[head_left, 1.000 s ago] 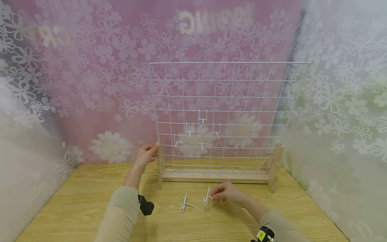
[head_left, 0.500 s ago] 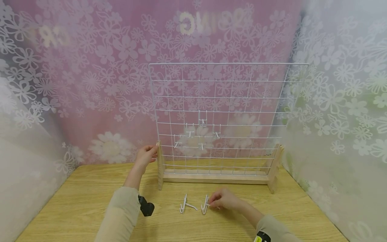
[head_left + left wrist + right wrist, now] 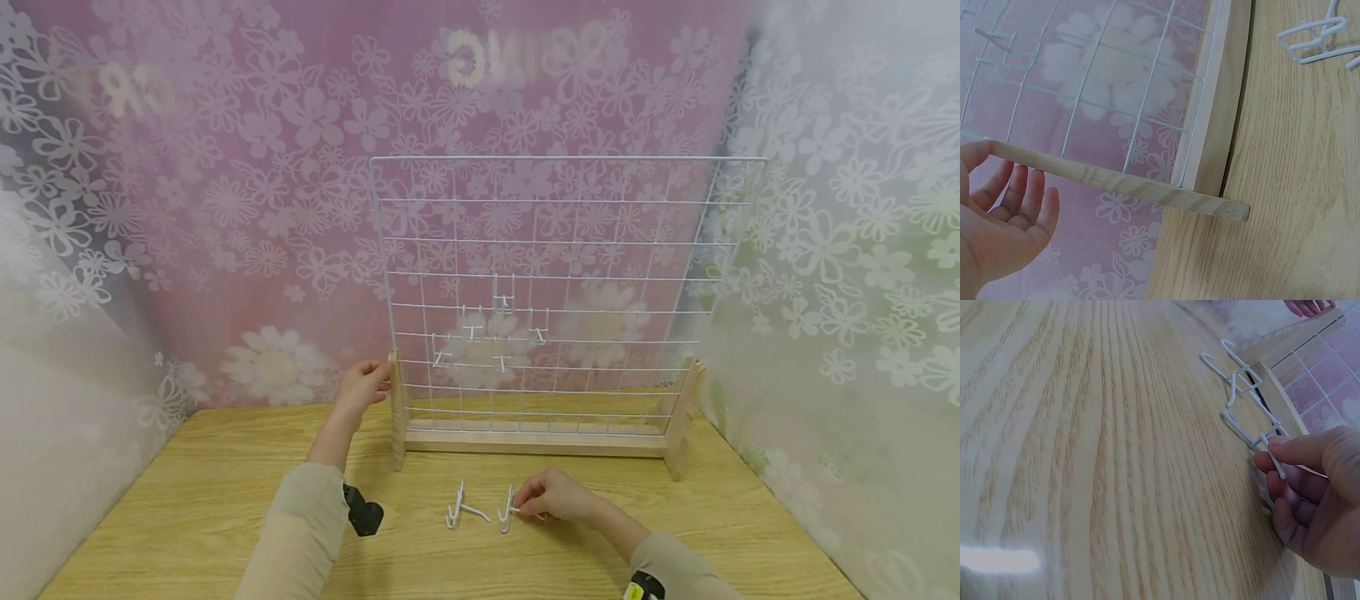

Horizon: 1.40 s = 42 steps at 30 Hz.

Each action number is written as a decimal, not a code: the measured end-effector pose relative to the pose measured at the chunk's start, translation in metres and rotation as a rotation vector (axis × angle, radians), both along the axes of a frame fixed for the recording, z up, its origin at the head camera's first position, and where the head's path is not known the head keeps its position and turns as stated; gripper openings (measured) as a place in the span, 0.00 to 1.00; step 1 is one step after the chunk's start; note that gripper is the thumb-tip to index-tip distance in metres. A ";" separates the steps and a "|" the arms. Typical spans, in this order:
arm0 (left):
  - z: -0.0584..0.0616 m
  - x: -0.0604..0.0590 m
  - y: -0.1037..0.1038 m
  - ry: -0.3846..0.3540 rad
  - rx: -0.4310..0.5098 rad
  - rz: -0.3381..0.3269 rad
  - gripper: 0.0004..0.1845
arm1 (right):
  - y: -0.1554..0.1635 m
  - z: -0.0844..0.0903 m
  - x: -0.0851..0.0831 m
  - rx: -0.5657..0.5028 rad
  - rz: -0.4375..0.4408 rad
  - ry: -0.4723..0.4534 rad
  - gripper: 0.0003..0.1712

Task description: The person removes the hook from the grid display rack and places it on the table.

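Observation:
My left hand (image 3: 362,385) pinches the top of the left wooden upright (image 3: 398,417) between thumb and fingers, seen closer in the left wrist view. That upright belongs to a stand holding a white wire grid panel (image 3: 566,157). With thumb and fingertips, my right hand (image 3: 557,493) pinches the prong of a white wire hook (image 3: 506,510) at the table surface. In the right wrist view, this hook (image 3: 1238,429) has its bent wire ends pointing away from the fingers. To its left lies a second white wire hook (image 3: 456,507), untouched.
Several white hooks hang on the grid, one of them a hook (image 3: 503,302) higher than the others. A wooden crossbar (image 3: 532,443) joins the stand's uprights on the wood-grain table (image 3: 187,500). Behind and beside it hang flower-patterned curtains (image 3: 225,208).
My right hand has brought the hook down and slightly left, nearer the front, beside the other hook. Over the last half second it barely shifts. My left hand stays on the upright.

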State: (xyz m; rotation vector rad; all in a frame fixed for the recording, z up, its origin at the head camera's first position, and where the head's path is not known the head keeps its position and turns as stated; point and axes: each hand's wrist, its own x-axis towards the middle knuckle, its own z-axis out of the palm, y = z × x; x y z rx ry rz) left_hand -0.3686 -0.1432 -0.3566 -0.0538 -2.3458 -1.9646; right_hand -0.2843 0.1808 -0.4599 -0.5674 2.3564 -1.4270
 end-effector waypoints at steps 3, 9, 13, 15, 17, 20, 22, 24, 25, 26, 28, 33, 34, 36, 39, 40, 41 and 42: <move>-0.001 0.000 0.000 0.001 0.001 -0.002 0.22 | -0.001 -0.001 -0.001 0.010 0.006 0.006 0.03; 0.000 0.000 0.000 0.005 -0.009 0.000 0.21 | -0.002 -0.002 -0.001 0.021 0.012 0.020 0.03; 0.000 0.001 0.000 0.005 -0.008 0.003 0.21 | -0.004 -0.002 0.000 0.020 0.012 0.019 0.04; 0.000 0.000 0.000 0.003 -0.007 0.003 0.21 | -0.004 -0.002 0.000 0.013 0.009 0.015 0.04; 0.000 0.000 0.000 0.002 -0.006 0.003 0.21 | -0.004 -0.001 0.001 0.006 0.004 0.012 0.04; 0.000 0.000 0.000 0.002 -0.006 0.005 0.21 | -0.005 -0.001 0.001 0.005 -0.004 0.009 0.05; 0.000 0.001 0.000 0.002 0.000 0.005 0.21 | -0.005 -0.001 0.001 0.010 -0.008 0.011 0.05; 0.000 0.001 0.000 0.003 0.002 0.005 0.21 | -0.005 -0.002 0.001 0.014 -0.014 0.014 0.05; 0.000 0.001 0.000 0.003 0.001 0.004 0.21 | -0.005 -0.002 0.001 0.014 -0.018 0.011 0.05; 0.000 0.001 -0.001 0.004 0.001 0.001 0.22 | -0.004 -0.001 0.001 0.015 -0.021 0.010 0.05; 0.001 0.001 -0.001 0.003 0.000 -0.001 0.22 | -0.004 0.000 0.001 0.011 -0.027 0.006 0.05; 0.001 0.000 -0.001 0.005 -0.006 -0.004 0.22 | -0.001 0.003 0.002 -0.003 -0.024 -0.007 0.06; 0.001 0.000 -0.001 0.008 -0.010 -0.006 0.22 | 0.000 0.004 0.002 -0.005 -0.027 -0.009 0.06; 0.000 0.000 -0.002 0.010 -0.012 -0.008 0.22 | 0.002 0.005 0.001 -0.014 -0.028 -0.016 0.07; 0.000 -0.001 -0.002 0.002 -0.005 -0.005 0.21 | 0.007 0.008 0.000 -0.017 -0.033 -0.012 0.08; -0.001 0.000 -0.002 0.001 -0.003 -0.007 0.22 | 0.008 0.009 -0.001 -0.016 -0.040 -0.008 0.08; -0.001 0.000 -0.002 -0.003 0.001 -0.005 0.21 | 0.010 0.010 -0.002 -0.017 -0.039 0.000 0.08; -0.001 0.000 -0.001 -0.003 0.002 -0.006 0.21 | 0.011 0.011 -0.003 -0.020 -0.041 0.007 0.08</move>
